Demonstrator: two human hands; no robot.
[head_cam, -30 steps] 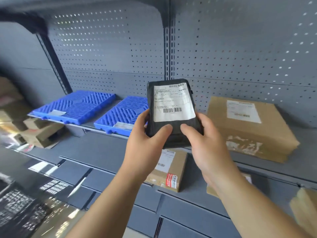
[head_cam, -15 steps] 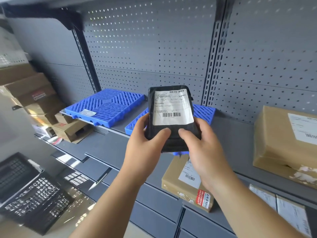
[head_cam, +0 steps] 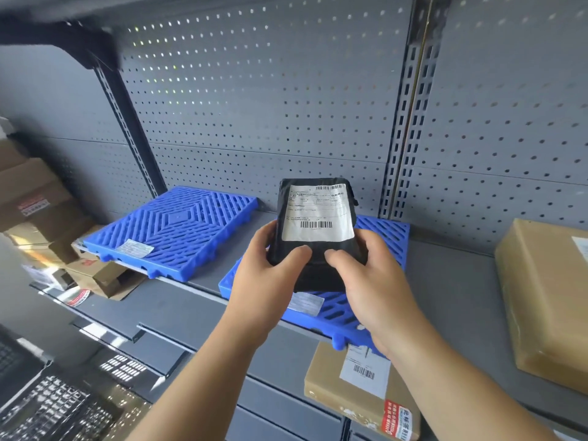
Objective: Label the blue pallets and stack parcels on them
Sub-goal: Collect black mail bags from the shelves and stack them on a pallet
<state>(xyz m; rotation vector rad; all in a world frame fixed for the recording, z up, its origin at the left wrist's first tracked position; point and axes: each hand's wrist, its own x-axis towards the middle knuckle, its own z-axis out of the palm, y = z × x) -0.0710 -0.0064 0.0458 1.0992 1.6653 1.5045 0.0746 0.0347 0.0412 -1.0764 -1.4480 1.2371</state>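
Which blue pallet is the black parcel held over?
The right blue pallet, partly hidden behind the black parcel; the left blue pallet lies fully visible beside it.

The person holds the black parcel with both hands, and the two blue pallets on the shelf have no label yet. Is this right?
Not fully. The head view shows a label on each pallet: the left blue pallet bears the left label, and the right blue pallet bears the right label. The rest is right: the left hand and the right hand hold the black parcel.
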